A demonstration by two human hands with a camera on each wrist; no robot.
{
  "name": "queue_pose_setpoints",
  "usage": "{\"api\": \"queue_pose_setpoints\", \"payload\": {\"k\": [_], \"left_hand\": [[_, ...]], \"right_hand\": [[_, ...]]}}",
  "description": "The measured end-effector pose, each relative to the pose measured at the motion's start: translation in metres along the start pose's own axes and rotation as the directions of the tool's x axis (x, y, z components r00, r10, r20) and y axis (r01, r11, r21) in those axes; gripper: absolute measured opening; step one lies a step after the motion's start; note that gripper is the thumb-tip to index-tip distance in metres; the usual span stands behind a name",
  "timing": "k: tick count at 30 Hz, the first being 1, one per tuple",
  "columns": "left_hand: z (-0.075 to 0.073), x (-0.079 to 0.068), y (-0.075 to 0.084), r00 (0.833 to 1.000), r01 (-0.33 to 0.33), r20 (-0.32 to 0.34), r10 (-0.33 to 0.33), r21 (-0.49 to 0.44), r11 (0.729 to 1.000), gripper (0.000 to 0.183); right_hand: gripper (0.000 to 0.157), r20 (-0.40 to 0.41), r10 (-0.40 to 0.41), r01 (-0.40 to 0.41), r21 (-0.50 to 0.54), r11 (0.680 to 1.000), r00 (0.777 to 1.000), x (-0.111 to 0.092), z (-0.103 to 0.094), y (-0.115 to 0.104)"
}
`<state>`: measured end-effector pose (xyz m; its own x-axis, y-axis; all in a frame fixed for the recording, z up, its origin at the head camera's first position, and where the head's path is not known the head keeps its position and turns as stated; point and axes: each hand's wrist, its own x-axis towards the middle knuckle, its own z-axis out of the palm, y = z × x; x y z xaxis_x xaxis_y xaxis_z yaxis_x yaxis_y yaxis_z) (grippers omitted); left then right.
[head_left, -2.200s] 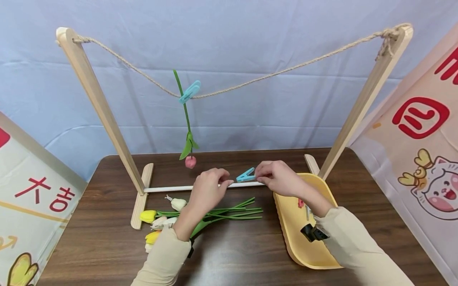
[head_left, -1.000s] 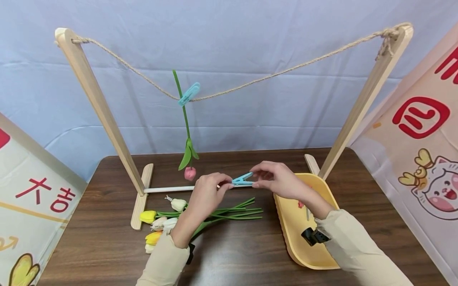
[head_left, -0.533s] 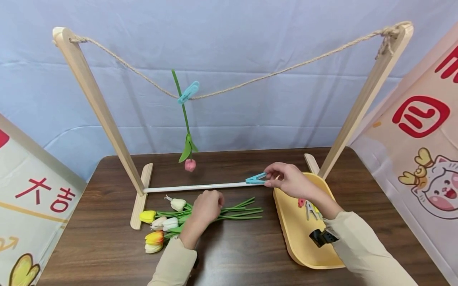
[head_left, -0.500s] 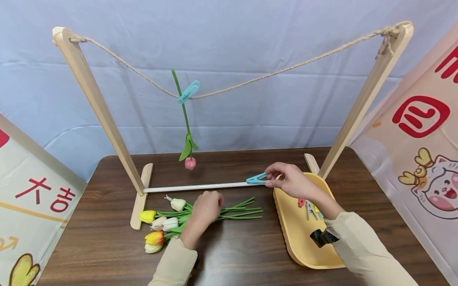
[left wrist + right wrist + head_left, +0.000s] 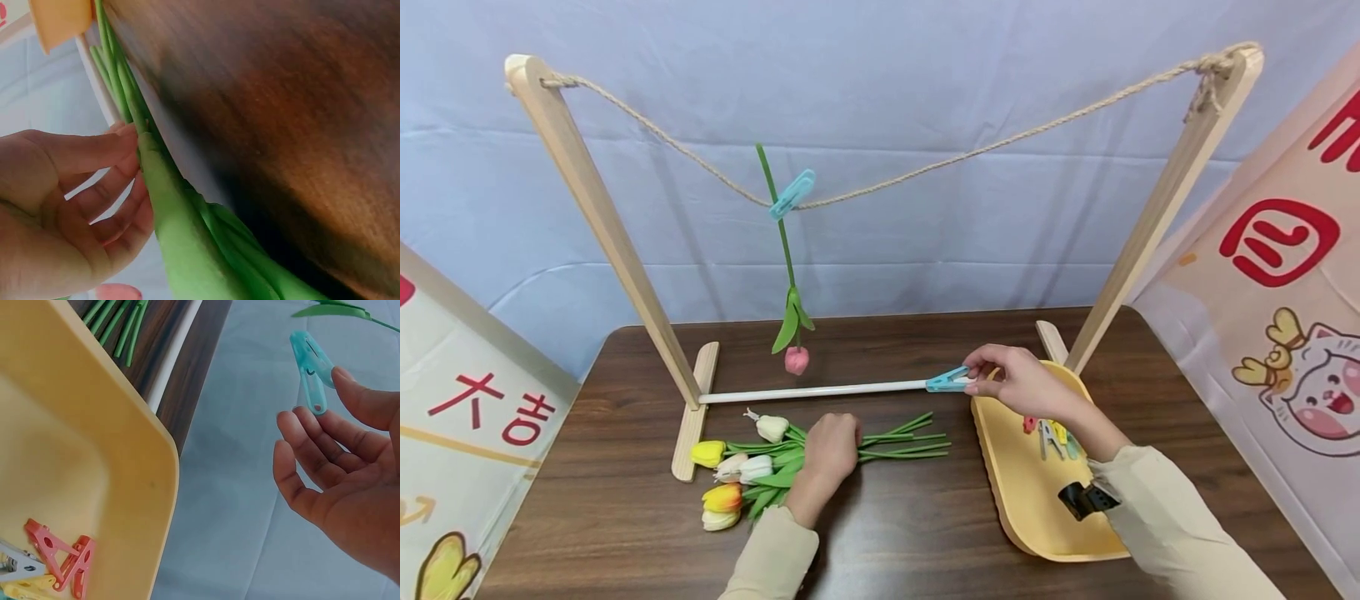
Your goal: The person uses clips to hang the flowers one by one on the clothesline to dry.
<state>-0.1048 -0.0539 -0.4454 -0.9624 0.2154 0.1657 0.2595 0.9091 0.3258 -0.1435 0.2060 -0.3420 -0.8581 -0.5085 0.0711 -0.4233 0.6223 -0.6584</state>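
My right hand (image 5: 1018, 379) pinches a light-blue clothespin (image 5: 947, 381) between thumb and fingertips, above the white crossbar. In the right wrist view the thumb and fingers press the two handles of the clothespin (image 5: 310, 362). My left hand (image 5: 829, 450) is at the bunch of artificial tulips (image 5: 722, 498) lying on the table. The left wrist view shows its thumb and fingertips pinching a green tulip stem (image 5: 140, 119); which flower this belongs to is unclear. Another blue clothespin (image 5: 792, 194) holds a pink tulip (image 5: 797, 360) head-down on the rope (image 5: 925, 169).
A wooden frame with left post (image 5: 602, 217) and right post (image 5: 1165, 217) carries the sagging rope. Its white crossbar (image 5: 820, 392) runs low behind the tulips. To the right stands a yellow tray (image 5: 988, 467) with red, grey and yellow clothespins (image 5: 1051, 440).
Both hands were at the blue clothespin. My left hand has come away and down to the tulips, now pinching a stem. My right hand has shifted slightly right with the clothespin.
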Motion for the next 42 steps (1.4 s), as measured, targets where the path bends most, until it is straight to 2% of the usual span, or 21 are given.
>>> {"api": "queue_pose_setpoints", "payload": {"k": [6, 10, 17, 22, 25, 31, 35, 39, 42], "left_hand": [[0.004, 0.000, -0.001, 1.000, 0.016, 0.000, -0.016, 0.005, 1.000, 0.028], [-0.002, 0.000, 0.000, 1.000, 0.026, -0.003, -0.027, -0.025, 0.999, 0.026], [-0.027, 0.000, -0.001, 0.998, 0.045, -0.032, -0.047, -0.073, 0.996, 0.023], [-0.051, 0.002, -0.003, 0.993, -0.022, -0.116, 0.012, -0.090, 0.996, 0.029], [-0.069, 0.004, -0.001, 0.979, -0.064, -0.201, 0.038, -0.124, 0.990, 0.027], [-0.104, 0.014, 0.010, 0.936, -0.096, -0.352, 0.026, -0.182, 0.979, 0.016], [-0.121, 0.021, 0.018, 0.917, -0.109, -0.399, 0.002, -0.245, 0.963, 0.012], [-0.130, 0.026, 0.021, 0.899, -0.127, -0.437, -0.017, -0.300, 0.945, 0.011], [-0.137, 0.032, 0.022, 0.880, -0.143, -0.475, -0.032, -0.327, 0.934, 0.011]], "right_hand": [[0.018, 0.016, -0.010, 0.010, -0.001, 1.000, 1.000, -0.002, -0.004, 0.001], [0.017, 0.018, 0.002, -0.002, -0.001, 1.000, 1.000, -0.003, -0.007, 0.004], [0.018, 0.012, 0.030, -0.030, -0.001, 1.000, 0.999, -0.006, -0.011, 0.008], [0.020, 0.005, 0.060, -0.060, 0.017, 0.998, 0.998, -0.008, -0.016, 0.012], [0.021, 0.006, 0.079, -0.079, 0.042, 0.996, 0.997, -0.009, -0.019, 0.014], [0.022, -0.007, 0.091, -0.091, 0.030, 0.995, 0.996, -0.013, -0.021, 0.018], [0.021, -0.006, 0.094, -0.094, 0.021, 0.995, 0.996, -0.015, -0.020, 0.019], [0.020, -0.004, 0.095, -0.095, 0.018, 0.995, 0.995, -0.015, -0.019, 0.021], [0.020, -0.001, 0.090, -0.090, 0.011, 0.996, 0.996, -0.014, -0.018, 0.022]]}}
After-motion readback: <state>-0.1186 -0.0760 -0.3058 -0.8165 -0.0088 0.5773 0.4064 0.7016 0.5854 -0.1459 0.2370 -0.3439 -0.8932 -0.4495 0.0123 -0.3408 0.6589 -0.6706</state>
